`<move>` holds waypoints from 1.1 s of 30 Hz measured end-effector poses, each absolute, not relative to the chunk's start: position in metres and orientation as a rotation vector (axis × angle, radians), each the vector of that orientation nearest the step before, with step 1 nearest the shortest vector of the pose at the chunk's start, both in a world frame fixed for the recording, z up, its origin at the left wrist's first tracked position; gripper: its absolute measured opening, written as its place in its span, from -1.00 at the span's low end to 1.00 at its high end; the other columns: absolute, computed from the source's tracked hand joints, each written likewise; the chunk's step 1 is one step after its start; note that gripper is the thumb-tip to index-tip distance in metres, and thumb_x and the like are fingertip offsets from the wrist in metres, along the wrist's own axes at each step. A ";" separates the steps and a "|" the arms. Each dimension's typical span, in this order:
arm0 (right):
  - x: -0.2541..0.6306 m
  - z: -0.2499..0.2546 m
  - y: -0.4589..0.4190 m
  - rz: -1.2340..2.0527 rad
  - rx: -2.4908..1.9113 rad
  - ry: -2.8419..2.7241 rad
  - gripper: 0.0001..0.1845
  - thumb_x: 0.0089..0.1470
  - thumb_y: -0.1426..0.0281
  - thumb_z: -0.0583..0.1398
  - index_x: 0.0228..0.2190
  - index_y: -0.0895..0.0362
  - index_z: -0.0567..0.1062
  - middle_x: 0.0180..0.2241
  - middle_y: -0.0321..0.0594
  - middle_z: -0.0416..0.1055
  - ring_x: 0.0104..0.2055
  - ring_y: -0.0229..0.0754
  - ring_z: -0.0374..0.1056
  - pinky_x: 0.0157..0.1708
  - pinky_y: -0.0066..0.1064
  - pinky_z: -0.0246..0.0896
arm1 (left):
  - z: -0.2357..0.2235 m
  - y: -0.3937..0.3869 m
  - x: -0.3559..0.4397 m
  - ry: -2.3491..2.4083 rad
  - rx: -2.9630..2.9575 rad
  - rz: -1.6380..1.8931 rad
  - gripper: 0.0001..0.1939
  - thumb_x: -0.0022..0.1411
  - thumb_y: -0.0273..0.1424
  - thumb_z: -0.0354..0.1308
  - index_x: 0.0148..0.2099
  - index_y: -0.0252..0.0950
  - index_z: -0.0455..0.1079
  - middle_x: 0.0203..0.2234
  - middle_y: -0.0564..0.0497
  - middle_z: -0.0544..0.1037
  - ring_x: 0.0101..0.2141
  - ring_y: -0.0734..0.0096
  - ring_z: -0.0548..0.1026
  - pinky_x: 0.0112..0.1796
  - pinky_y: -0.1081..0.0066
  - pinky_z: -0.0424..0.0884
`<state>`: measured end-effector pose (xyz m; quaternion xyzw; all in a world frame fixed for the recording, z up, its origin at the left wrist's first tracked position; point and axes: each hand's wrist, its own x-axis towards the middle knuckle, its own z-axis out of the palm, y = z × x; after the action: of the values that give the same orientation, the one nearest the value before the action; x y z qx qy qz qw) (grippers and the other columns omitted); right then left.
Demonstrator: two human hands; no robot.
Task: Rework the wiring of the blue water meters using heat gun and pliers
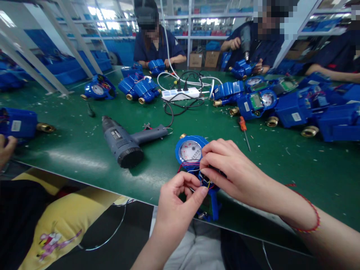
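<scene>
Blue meter (197, 138): prob. heavy, hold its rim (177, 153). Wires (191, 163) below dial (190, 151): soft. L grip (180, 200), R grip (229, 165): can't tell if pinching.

Your view was fairly bright: white light blew out behind the far shelves (208, 37), glare streaked your glossy desk (84, 155), the edges stretched, and the background looked soft.
</scene>
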<state>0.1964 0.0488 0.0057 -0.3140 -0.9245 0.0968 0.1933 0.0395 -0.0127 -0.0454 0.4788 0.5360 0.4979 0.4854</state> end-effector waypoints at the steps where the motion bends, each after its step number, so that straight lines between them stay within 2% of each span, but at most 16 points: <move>1: 0.196 0.005 0.049 0.263 -0.884 -2.592 -0.79 0.24 0.49 0.06 -0.42 0.20 0.41 -0.27 -0.15 0.35 -0.22 -0.13 0.17 -0.25 -0.25 0.01 | -0.045 -0.013 0.041 1.372 1.233 1.223 -0.91 0.05 -0.42 0.25 -0.45 -0.28 0.40 -0.57 0.12 0.47 -0.58 0.56 0.29 -0.52 0.53 0.24; 6: 0.195 0.002 0.046 0.211 -0.878 -2.537 -0.81 0.24 0.49 0.06 -0.42 0.20 0.40 -0.29 -0.16 0.34 -0.23 -0.15 0.19 -0.25 -0.26 0.01 | -0.049 -0.019 0.043 1.628 1.542 1.299 -0.85 0.13 -0.46 0.18 -0.49 -0.25 0.42 -0.62 0.14 0.48 -0.56 0.50 0.36 -0.44 0.47 0.29; 13: 0.196 -0.001 0.040 0.236 -0.884 -2.452 -0.82 0.24 0.49 0.06 -0.40 0.19 0.40 -0.28 -0.19 0.33 -0.21 -0.17 0.21 -0.17 -0.26 0.02 | -0.057 -0.023 0.040 1.679 1.697 1.372 -0.85 0.22 -0.41 0.15 -0.41 -0.21 0.45 -0.60 0.13 0.50 -0.52 0.45 0.43 -0.42 0.44 0.34; 17: 0.198 -0.005 0.040 0.245 -0.883 -2.423 -0.84 0.24 0.50 0.07 -0.38 0.19 0.39 -0.25 -0.18 0.31 -0.18 -0.18 0.20 -0.15 -0.27 0.03 | -0.059 -0.022 0.043 1.638 1.532 1.423 -0.82 0.28 -0.37 0.10 -0.39 -0.23 0.41 -0.64 0.15 0.48 -0.58 0.50 0.43 -0.49 0.49 0.34; 22: 0.204 -0.007 0.040 0.327 -0.926 -2.360 -0.88 0.24 0.50 0.08 -0.35 0.17 0.37 -0.25 -0.22 0.28 -0.17 -0.22 0.18 -0.15 -0.30 0.04 | -0.058 -0.023 0.046 1.501 1.235 1.461 -0.79 0.33 -0.32 0.06 -0.37 -0.24 0.35 -0.57 0.16 0.54 -0.66 0.61 0.40 -0.56 0.57 0.31; 26: 0.205 -0.005 0.039 0.413 -0.922 -2.358 -0.88 0.26 0.48 0.07 -0.35 0.14 0.34 -0.25 -0.25 0.27 -0.17 -0.24 0.17 -0.14 -0.30 0.03 | -0.057 -0.022 0.044 1.502 1.326 1.467 -0.83 0.32 -0.34 0.07 -0.33 -0.22 0.40 -0.52 0.14 0.52 -0.53 0.55 0.43 -0.43 0.53 0.34; 30: 0.202 -0.005 0.042 0.412 -0.929 -2.369 -0.88 0.26 0.48 0.08 -0.36 0.14 0.35 -0.25 -0.25 0.28 -0.16 -0.22 0.18 -0.16 -0.30 0.04 | -0.057 -0.020 0.045 1.464 1.542 1.393 -0.95 0.18 -0.47 0.21 -0.32 -0.22 0.48 -0.35 0.06 0.49 -0.29 0.42 0.45 -0.26 0.47 0.31; 33: 0.201 -0.008 0.044 0.292 -0.922 -2.375 -0.88 0.24 0.47 0.10 -0.36 0.16 0.38 -0.25 -0.21 0.31 -0.17 -0.19 0.20 -0.16 -0.26 0.05 | -0.055 -0.019 0.046 1.414 1.497 1.343 -0.90 0.16 -0.51 0.20 -0.40 -0.25 0.46 -0.37 0.06 0.47 -0.28 0.43 0.44 -0.23 0.47 0.30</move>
<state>0.2006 0.0441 -0.0080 -0.3447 -0.8879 0.1091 0.2845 0.0456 -0.0193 -0.0554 0.5738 0.5419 0.5148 0.3348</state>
